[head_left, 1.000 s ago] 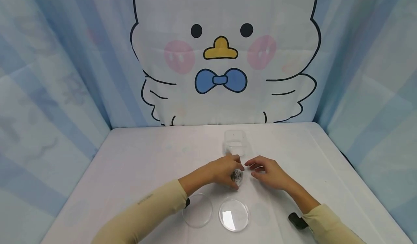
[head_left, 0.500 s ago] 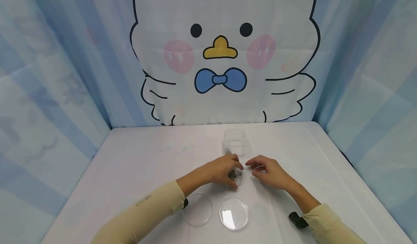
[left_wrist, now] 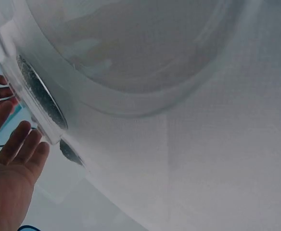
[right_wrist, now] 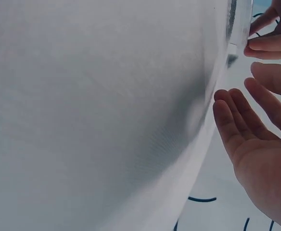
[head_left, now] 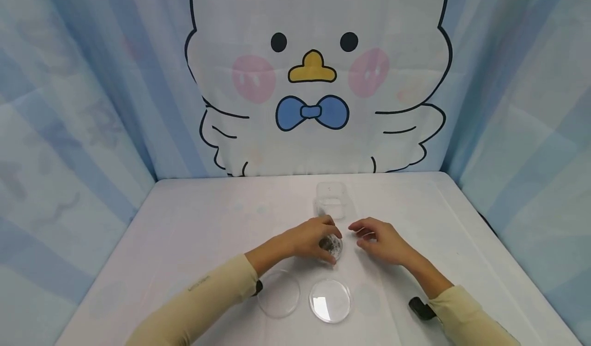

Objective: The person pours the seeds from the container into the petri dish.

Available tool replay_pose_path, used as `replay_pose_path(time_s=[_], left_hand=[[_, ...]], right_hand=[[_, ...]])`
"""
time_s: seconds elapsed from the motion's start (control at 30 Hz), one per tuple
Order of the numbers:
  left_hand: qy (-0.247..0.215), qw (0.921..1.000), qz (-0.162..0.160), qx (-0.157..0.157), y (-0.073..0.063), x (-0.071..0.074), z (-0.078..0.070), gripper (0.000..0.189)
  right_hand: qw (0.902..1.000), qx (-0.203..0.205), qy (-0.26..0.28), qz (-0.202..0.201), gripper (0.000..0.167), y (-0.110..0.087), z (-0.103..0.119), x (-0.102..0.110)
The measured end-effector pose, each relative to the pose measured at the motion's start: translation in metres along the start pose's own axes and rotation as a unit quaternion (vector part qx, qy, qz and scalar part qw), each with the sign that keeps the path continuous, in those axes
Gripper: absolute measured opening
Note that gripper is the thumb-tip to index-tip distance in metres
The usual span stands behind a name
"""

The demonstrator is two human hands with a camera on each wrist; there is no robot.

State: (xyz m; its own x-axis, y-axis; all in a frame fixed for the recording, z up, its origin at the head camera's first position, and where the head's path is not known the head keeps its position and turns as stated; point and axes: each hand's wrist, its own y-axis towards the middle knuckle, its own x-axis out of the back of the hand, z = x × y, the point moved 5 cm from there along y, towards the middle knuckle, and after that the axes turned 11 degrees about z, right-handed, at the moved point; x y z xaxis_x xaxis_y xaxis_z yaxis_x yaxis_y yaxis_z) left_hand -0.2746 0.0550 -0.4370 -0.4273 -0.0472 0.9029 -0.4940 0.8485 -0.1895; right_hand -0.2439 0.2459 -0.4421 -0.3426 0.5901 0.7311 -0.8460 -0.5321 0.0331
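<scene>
My left hand (head_left: 310,239) grips a small round clear dish (head_left: 332,247) by its edge, thumb at the near side and fingers at the far side. Black-and-white speckled contents show through it. In the left wrist view the dish (left_wrist: 42,98) appears edge-on, with the trailing fingers of the left hand (left_wrist: 13,183) loosely extended. My right hand (head_left: 382,241) hovers just right of the dish, its fingers gently bent and holding nothing. Its palm side and spread fingers fill the right of the right wrist view, where the right hand (right_wrist: 261,154) is apart from the dish.
Two clear round plates lie toward me on the white table (head_left: 208,207): a thin-rimmed one (head_left: 279,316) at the left and a glossy one (head_left: 330,301) beside it. Behind my left hand stands a clear plastic box (head_left: 330,192). A printed curtain (head_left: 314,146) encloses the table.
My left hand has shifted slightly left with the dish, whose speckled face now shows a little wider. The right hand stays nearly still.
</scene>
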Motion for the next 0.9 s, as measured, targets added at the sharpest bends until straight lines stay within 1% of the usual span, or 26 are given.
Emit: replay_pose_path(time_s=[0.1, 0.23, 0.3, 0.37, 0.5, 0.67, 0.8, 0.9], left_hand=[[-0.018, 0.9996, -0.02, 0.002, -0.007, 0.007, 0.005, 0.047], [-0.054, 0.9969, -0.056, 0.009, -0.023, 0.02, 0.01, 0.039], [-0.071, 0.9953, -0.066, 0.01, -0.031, 0.023, 0.011, 0.037], [-0.083, 0.9939, -0.073, 0.008, -0.04, 0.023, 0.01, 0.036], [-0.098, 0.9923, -0.075, 0.011, -0.058, 0.014, 0.002, 0.039], [-0.109, 0.9908, -0.076, 0.027, -0.078, -0.005, -0.015, 0.061], [-0.107, 0.9913, -0.066, 0.038, -0.087, -0.021, -0.029, 0.081], [-0.103, 0.9924, -0.056, 0.036, -0.089, -0.033, -0.037, 0.09]], right_hand=[[0.9999, -0.012, -0.002, -0.01, 0.035, 0.006, 0.001, 0.003], [0.9989, -0.034, -0.012, -0.029, 0.037, 0.016, -0.001, 0.011], [0.9982, -0.043, -0.016, -0.039, 0.038, 0.021, -0.002, 0.016], [0.9972, -0.054, -0.014, -0.051, 0.039, 0.025, -0.004, 0.02], [0.9945, -0.083, -0.003, -0.064, 0.049, 0.037, -0.01, 0.027], [0.9909, -0.121, 0.02, -0.056, 0.073, 0.053, -0.018, 0.029], [0.989, -0.14, 0.037, -0.029, 0.092, 0.066, -0.024, 0.027], [0.9881, -0.145, 0.052, -0.006, 0.101, 0.075, -0.028, 0.025]])
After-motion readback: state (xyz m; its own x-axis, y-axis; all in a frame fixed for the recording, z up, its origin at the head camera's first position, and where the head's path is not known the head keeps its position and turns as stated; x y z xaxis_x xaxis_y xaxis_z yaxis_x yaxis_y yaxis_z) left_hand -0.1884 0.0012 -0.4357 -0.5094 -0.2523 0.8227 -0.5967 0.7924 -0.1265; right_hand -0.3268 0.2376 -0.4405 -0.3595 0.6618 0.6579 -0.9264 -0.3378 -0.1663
